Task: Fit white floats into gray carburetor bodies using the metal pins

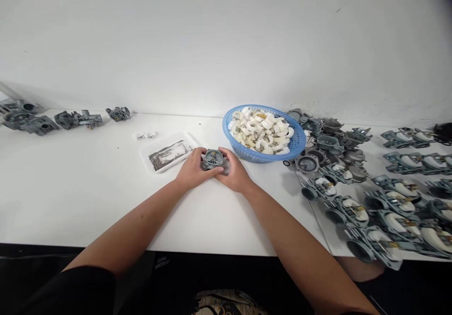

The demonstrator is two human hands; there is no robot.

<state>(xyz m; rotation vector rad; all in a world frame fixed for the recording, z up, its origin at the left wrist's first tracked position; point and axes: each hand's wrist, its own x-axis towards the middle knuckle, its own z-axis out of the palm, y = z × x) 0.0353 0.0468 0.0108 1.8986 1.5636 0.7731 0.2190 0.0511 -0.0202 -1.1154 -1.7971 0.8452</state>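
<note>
A grey metal carburetor body (213, 157) is held between my two hands over the white table, its round opening facing up with small brass parts inside. My left hand (192, 170) wraps its left side, with the thumb along the near edge. Around the right side curls my right hand (233, 171), its thumb meeting the near rim. Fingers hide much of the carburetor's sides and underside. Just left of my left hand, a white tray (144, 157) holds many thin metal pins (164, 157). Two or so white floats (145, 135) lie behind that tray.
A blue basket (270, 156) heaped with white floats (259, 129) stands right of my hands. Beyond it lies a pile of grey metal bowls (330, 141). Rows of carburetors with white floats (356, 211) cover the right side. Several more carburetors (118, 113) stand at the back left.
</note>
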